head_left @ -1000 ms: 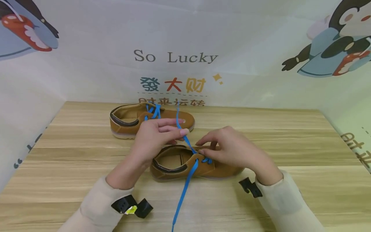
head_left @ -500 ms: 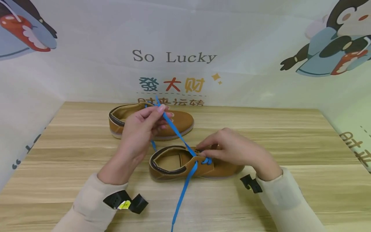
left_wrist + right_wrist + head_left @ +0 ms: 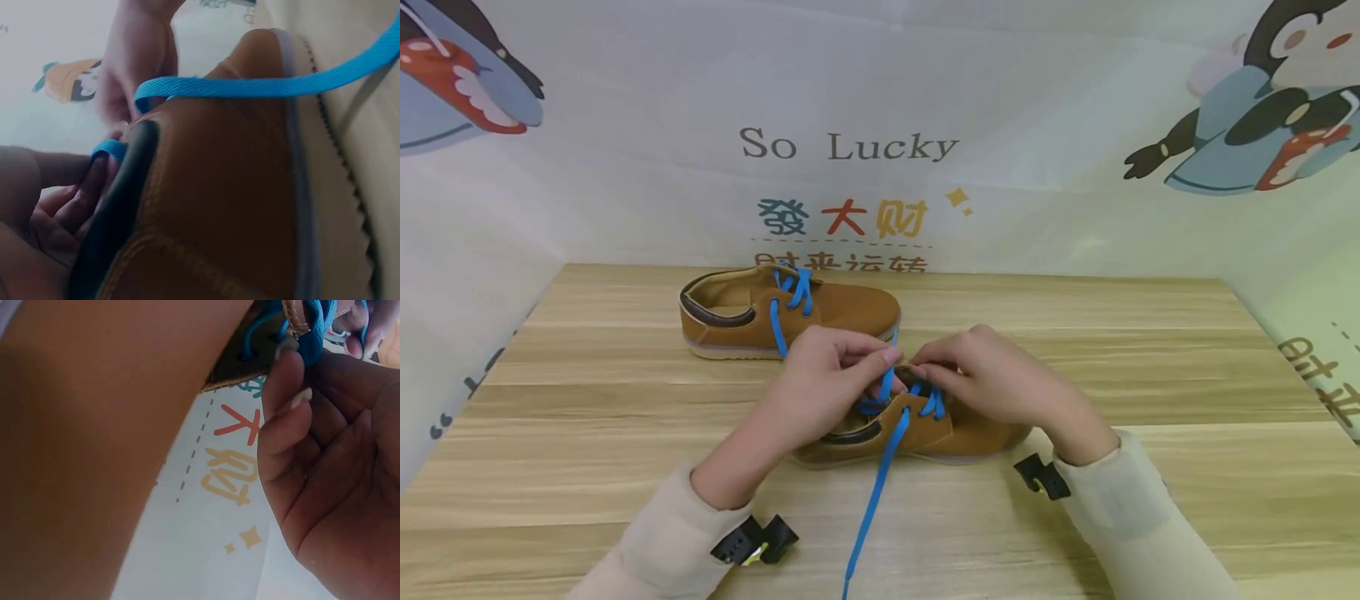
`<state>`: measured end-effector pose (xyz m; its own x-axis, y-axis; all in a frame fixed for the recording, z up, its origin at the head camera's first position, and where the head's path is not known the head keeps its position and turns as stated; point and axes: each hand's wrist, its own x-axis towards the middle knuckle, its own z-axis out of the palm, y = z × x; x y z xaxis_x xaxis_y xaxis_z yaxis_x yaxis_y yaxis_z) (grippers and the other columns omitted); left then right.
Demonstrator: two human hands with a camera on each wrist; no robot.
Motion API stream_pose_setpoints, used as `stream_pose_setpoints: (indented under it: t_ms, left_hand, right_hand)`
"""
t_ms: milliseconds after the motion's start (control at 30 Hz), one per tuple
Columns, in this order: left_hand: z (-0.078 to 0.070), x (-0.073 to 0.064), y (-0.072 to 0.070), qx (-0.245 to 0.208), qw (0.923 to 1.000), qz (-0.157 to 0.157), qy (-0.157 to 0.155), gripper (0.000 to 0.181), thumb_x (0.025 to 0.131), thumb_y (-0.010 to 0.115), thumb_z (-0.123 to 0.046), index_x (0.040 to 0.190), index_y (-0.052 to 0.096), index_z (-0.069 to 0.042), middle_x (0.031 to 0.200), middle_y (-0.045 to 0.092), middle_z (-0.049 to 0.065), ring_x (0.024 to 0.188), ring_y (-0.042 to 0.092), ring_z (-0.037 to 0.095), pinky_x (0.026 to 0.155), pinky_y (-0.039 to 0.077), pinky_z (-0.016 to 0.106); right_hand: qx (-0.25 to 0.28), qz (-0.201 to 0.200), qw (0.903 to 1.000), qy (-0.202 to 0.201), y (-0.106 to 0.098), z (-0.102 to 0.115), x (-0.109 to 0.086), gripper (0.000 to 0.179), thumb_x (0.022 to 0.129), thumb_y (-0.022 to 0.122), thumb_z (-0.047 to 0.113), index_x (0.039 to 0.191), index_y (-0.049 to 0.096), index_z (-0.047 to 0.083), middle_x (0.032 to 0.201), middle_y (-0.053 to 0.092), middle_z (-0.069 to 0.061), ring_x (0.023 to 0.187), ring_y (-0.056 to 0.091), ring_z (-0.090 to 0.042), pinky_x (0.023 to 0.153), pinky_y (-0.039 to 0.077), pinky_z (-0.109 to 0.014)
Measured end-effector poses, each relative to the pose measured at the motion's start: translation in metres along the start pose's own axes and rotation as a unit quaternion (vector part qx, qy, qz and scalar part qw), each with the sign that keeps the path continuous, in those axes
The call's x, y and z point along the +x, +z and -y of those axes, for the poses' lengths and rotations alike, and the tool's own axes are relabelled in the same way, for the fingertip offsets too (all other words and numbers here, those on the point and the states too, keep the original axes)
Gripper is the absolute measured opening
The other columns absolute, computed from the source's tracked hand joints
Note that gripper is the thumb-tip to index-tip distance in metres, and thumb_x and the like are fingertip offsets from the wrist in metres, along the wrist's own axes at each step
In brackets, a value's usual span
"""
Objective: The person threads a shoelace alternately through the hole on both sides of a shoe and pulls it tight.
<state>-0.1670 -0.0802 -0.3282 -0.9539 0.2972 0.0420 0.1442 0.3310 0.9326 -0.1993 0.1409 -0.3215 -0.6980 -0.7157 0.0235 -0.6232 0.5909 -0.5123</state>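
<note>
A brown shoe (image 3: 925,433) with a blue shoelace (image 3: 887,385) lies on its sole, toe to the right. My left hand (image 3: 820,383) pinches one lace end between thumb and fingers, over the shoe's opening. The lace's other end hangs across the near side, filling the upper part of the left wrist view as a blue band (image 3: 250,87). At the eyelets, my right hand (image 3: 996,379) grips the far flap with thumb and fingertips. Up close in the right wrist view, the flap's dark underside (image 3: 259,347) shows lace through its holes. My left hand covers part of the opening.
Behind stands a second brown shoe (image 3: 853,308) with a blue lace, also toe to the right. Both are on a wood-grain table (image 3: 1150,358). A printed white cloth (image 3: 1037,125) rises along the back and sides.
My left hand first drew the lace end up and left toward the far shoe, then came back down right to the near shoe's opening. My right hand stays at the eyelets.
</note>
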Motion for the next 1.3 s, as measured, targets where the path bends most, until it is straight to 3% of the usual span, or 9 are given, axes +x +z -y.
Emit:
stream_pose_setpoints:
  t_ms: [133, 267, 367, 500, 600, 667, 767, 1033, 1300]
  left_hand:
    - [0.000, -0.001, 0.008, 0.039, 0.9989, 0.021, -0.016, 0.026, 0.102, 0.061, -0.025, 0.088, 0.076, -0.009, 0.071, 0.073, 0.000, 0.069, 0.068, 0.011, 0.056, 0.042, 0.024]
    - [0.000, -0.001, 0.010, 0.075, 0.9968, -0.008, -0.028, 0.022, 0.101, 0.063, -0.025, 0.091, 0.078, -0.012, 0.066, 0.068, -0.003, 0.060, 0.059, 0.011, 0.057, 0.042, 0.025]
    - [0.000, -0.001, 0.010, 0.113, 0.9925, -0.029, -0.036, 0.020, 0.100, 0.064, -0.026, 0.094, 0.080, -0.015, 0.056, 0.055, -0.005, 0.050, 0.045, 0.011, 0.052, 0.035, 0.025]
    - [0.000, -0.003, 0.013, 0.194, 0.9806, -0.007, -0.029, 0.018, 0.099, 0.066, -0.026, 0.092, 0.080, -0.017, 0.053, 0.045, -0.006, 0.045, 0.036, 0.011, 0.048, 0.029, 0.025]
    - [0.000, -0.004, 0.017, 0.253, 0.9673, 0.008, -0.009, 0.017, 0.098, 0.067, -0.025, 0.090, 0.081, -0.018, 0.057, 0.053, -0.007, 0.047, 0.042, 0.011, 0.048, 0.030, 0.025]
    - [0.001, -0.004, 0.021, 0.279, 0.9604, 0.001, 0.001, 0.016, 0.097, 0.068, -0.025, 0.091, 0.081, -0.018, 0.058, 0.056, -0.008, 0.048, 0.044, 0.011, 0.048, 0.030, 0.026]
    - [0.002, -0.005, 0.023, 0.295, 0.9554, -0.006, 0.005, 0.015, 0.096, 0.069, -0.025, 0.090, 0.081, -0.019, 0.058, 0.058, -0.009, 0.049, 0.045, 0.011, 0.048, 0.030, 0.026]
    - [0.001, -0.005, 0.025, 0.306, 0.9519, -0.015, -0.002, 0.014, 0.096, 0.070, -0.026, 0.092, 0.082, -0.020, 0.057, 0.057, -0.009, 0.049, 0.047, 0.012, 0.046, 0.030, 0.026]
    - [0.002, -0.005, 0.029, 0.298, 0.9536, -0.044, -0.007, 0.018, 0.096, 0.071, -0.029, 0.082, 0.081, -0.022, 0.048, 0.045, -0.008, 0.045, 0.043, 0.011, 0.043, 0.023, 0.025]
  right_hand:
    - [0.035, -0.009, 0.9992, 0.015, 0.001, -0.003, 0.001, 0.019, 0.103, 0.059, 0.013, 0.108, 0.077, 0.010, 0.085, 0.071, 0.005, 0.067, 0.055, -0.005, 0.066, 0.049, -0.023]
    - [0.064, -0.011, 0.9975, 0.027, 0.003, -0.006, 0.002, 0.020, 0.103, 0.058, 0.012, 0.110, 0.076, 0.009, 0.081, 0.069, 0.003, 0.062, 0.053, -0.006, 0.063, 0.047, -0.023]
    - [0.074, -0.011, 0.9965, 0.038, 0.004, -0.007, 0.003, 0.020, 0.103, 0.058, 0.013, 0.109, 0.076, 0.009, 0.074, 0.065, 0.003, 0.060, 0.052, -0.007, 0.061, 0.046, -0.023]
    - [0.082, -0.010, 0.9955, 0.046, 0.004, -0.007, 0.003, 0.020, 0.103, 0.057, 0.013, 0.107, 0.076, 0.009, 0.068, 0.062, 0.003, 0.058, 0.052, -0.007, 0.060, 0.045, -0.023]
    - [0.087, -0.010, 0.9950, 0.048, 0.004, -0.006, 0.003, 0.019, 0.103, 0.057, 0.014, 0.107, 0.076, 0.009, 0.067, 0.061, 0.003, 0.057, 0.052, -0.008, 0.059, 0.046, -0.023]
    - [0.089, -0.008, 0.9948, 0.049, 0.004, -0.006, 0.003, 0.019, 0.104, 0.057, 0.014, 0.107, 0.076, 0.009, 0.067, 0.061, 0.003, 0.057, 0.052, -0.008, 0.059, 0.046, -0.024]
    - [0.092, -0.008, 0.9945, 0.049, 0.005, -0.007, 0.002, 0.019, 0.104, 0.057, 0.014, 0.107, 0.075, 0.009, 0.069, 0.062, 0.002, 0.058, 0.053, -0.008, 0.059, 0.047, -0.024]
    - [0.115, 0.007, 0.9924, 0.042, 0.004, -0.009, 0.001, 0.022, 0.105, 0.055, 0.017, 0.110, 0.075, 0.010, 0.077, 0.068, 0.002, 0.059, 0.056, -0.009, 0.058, 0.050, -0.025]
    - [0.193, -0.021, 0.9755, 0.103, 0.008, -0.008, 0.003, 0.018, 0.103, 0.059, 0.019, 0.106, 0.076, 0.011, 0.079, 0.071, -0.001, 0.059, 0.056, -0.013, 0.057, 0.051, -0.027]
